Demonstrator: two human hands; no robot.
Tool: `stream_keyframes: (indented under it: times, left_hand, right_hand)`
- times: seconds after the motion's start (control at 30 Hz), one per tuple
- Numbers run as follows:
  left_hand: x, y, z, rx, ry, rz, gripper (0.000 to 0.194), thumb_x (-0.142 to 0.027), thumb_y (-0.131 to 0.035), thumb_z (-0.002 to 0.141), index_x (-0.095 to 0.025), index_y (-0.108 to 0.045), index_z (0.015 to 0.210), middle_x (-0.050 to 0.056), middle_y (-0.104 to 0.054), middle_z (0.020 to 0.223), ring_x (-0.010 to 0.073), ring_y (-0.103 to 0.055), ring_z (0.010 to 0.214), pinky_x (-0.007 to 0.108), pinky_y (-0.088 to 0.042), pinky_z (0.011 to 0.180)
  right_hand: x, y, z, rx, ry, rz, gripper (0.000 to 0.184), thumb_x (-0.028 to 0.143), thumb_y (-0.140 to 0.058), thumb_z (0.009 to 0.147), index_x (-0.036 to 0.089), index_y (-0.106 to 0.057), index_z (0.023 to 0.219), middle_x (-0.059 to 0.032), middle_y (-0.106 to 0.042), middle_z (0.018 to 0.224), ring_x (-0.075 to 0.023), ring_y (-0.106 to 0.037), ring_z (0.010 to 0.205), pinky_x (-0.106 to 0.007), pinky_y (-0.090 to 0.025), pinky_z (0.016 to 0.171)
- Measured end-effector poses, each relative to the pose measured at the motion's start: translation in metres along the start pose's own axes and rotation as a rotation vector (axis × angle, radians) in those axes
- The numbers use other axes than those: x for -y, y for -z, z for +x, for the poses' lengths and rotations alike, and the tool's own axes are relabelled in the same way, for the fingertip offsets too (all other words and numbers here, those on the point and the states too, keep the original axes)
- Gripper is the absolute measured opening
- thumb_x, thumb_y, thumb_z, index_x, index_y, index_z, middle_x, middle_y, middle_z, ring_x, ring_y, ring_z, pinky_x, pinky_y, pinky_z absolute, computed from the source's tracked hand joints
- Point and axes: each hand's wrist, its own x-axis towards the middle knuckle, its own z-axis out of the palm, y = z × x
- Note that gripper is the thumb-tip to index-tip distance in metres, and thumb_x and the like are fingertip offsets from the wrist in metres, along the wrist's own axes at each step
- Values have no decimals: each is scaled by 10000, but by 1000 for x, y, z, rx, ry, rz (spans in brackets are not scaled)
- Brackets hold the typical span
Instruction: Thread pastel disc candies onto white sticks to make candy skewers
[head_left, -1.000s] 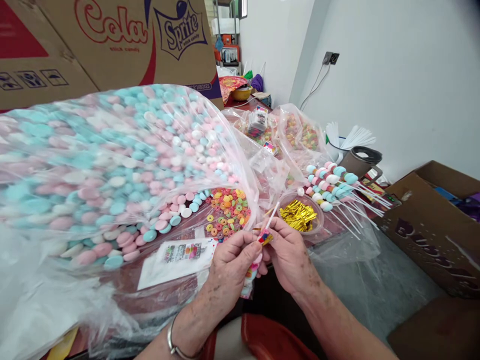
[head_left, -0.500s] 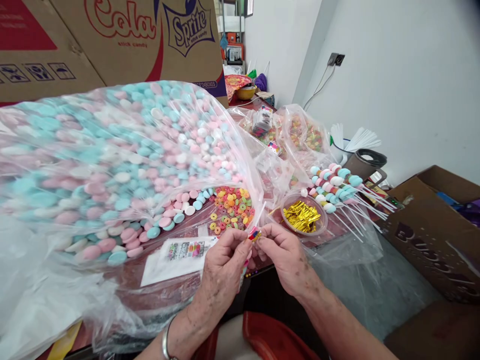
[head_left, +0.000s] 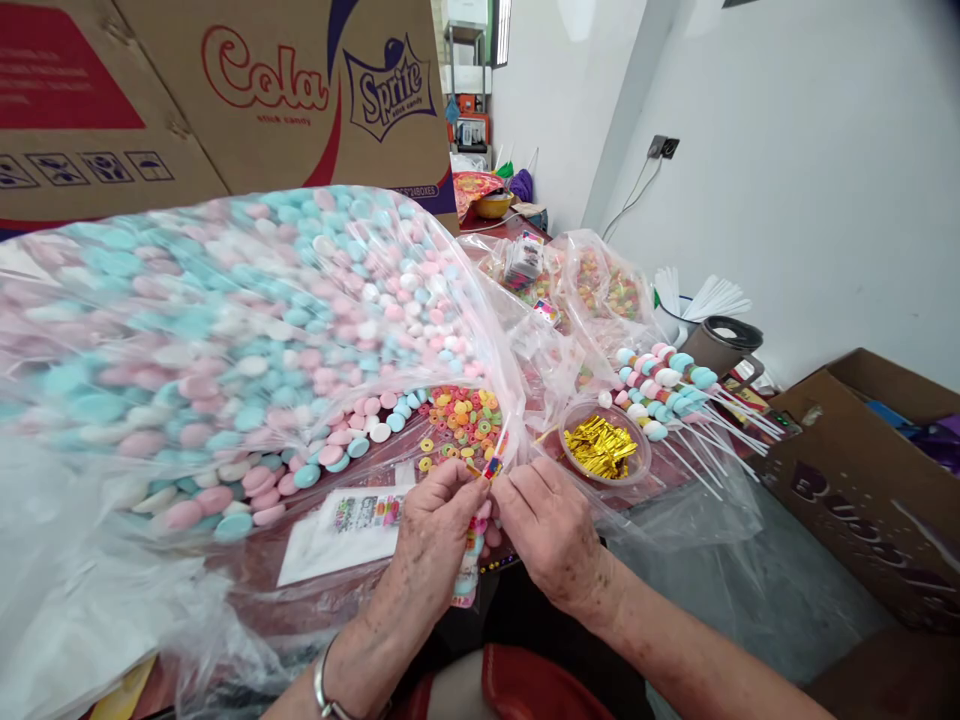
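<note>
My left hand [head_left: 436, 528] is closed, with thumb and fingers pinching the gathered neck of a clear bag of candy [head_left: 466, 570] that hangs below. Pink, white and blue sweets show through its plastic. A small bright printed piece [head_left: 492, 467] and a short bit of gold tie stick out above the fingertips, beside a white stick. My right hand [head_left: 553, 530] is closed too, its fingertips pinched against the same neck; what exactly they grip is hidden. Just beyond it stands a round clear tub [head_left: 646, 462] of gold twist ties [head_left: 600, 447].
A big clear sack of pastel candies [head_left: 247, 330] fills the left side, with ring candies [head_left: 463, 425] at its mouth. Printed bags [head_left: 349, 530] lie flat nearby. Candy skewers [head_left: 667, 390] rest at right, near a mug [head_left: 724, 345]. An open carton [head_left: 847, 480] stands far right.
Both hands have shifted slightly left in view. The candy bag now shows below my left hand, and a bit of gold tie shows at its neck. My right hand has turned, knuckles more upward.
</note>
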Motion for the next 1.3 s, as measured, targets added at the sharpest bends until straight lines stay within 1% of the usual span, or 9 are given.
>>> stream_keyframes:
  times: [0.2,0.37,0.53,0.73,0.83,0.93,1.07,1.2,1.3]
  left_hand:
    - [-9,2,4,98,105,44,179,-235,-645,713,-194,-501,614,-46,-551,399,102,-484,314,170,-355,333]
    - [-18,9,1,272,196,147,78,-189,-636,652,-175,-561,639,-16,-620,517,103,-542,378,177,-400,365]
    - [-30,19,-1,502,344,424,118,-150,-557,582,-134,-672,564,15,-613,487,108,-554,393,192,-442,407]
    - [-38,25,-4,559,358,507,91,-161,-566,634,-172,-656,640,-13,-633,543,116,-547,406,200,-414,411]
    - [-35,21,-6,361,82,760,111,-153,-566,681,-196,-586,581,-18,-579,509,140,-533,431,221,-387,423]
    - [-25,14,-9,-7,-444,1060,177,-115,-546,740,-206,-591,595,30,-596,549,191,-559,530,287,-439,539]
    - [-11,8,-16,-213,-935,998,123,-151,-546,843,-187,-664,853,141,-699,937,279,-615,889,422,-450,860]
    - [-12,8,-20,-168,-564,526,165,-358,-591,899,-199,-626,923,64,-678,860,215,-605,789,331,-470,749]
    - [-34,15,-19,-122,-229,-2,362,-542,-544,895,-191,-624,927,52,-690,814,202,-615,709,314,-490,670]
  right_hand:
    - [-23,10,7,140,269,119,334,155,-312,1018,109,-641,987,-111,-637,992,-229,-518,936,-386,-424,848]
    - [-32,14,7,274,299,172,319,160,-336,1014,120,-628,893,-80,-616,829,-199,-493,784,-355,-421,719]
    - [-30,25,10,251,513,219,223,148,-421,1006,148,-642,986,-104,-657,1197,-208,-513,1076,-359,-423,844]
    - [-18,32,14,367,494,192,240,172,-409,999,156,-626,899,-67,-635,861,-200,-512,812,-356,-404,726]
    - [-8,24,11,324,379,76,285,109,-350,985,142,-617,890,-90,-605,829,-217,-501,786,-360,-405,718]
    - [-3,6,12,194,151,-35,295,67,-350,956,152,-586,800,-82,-575,745,-212,-481,707,-339,-384,647]
    - [-6,-16,25,-20,-225,106,233,158,-414,958,188,-553,773,-42,-584,694,-187,-529,683,-298,-402,629]
    - [7,-12,44,-118,-509,512,121,206,-470,917,207,-559,835,8,-616,704,-138,-568,638,-249,-434,612]
    - [28,-4,51,-106,-486,706,136,190,-463,895,211,-541,787,8,-607,716,-127,-565,642,-238,-432,598]
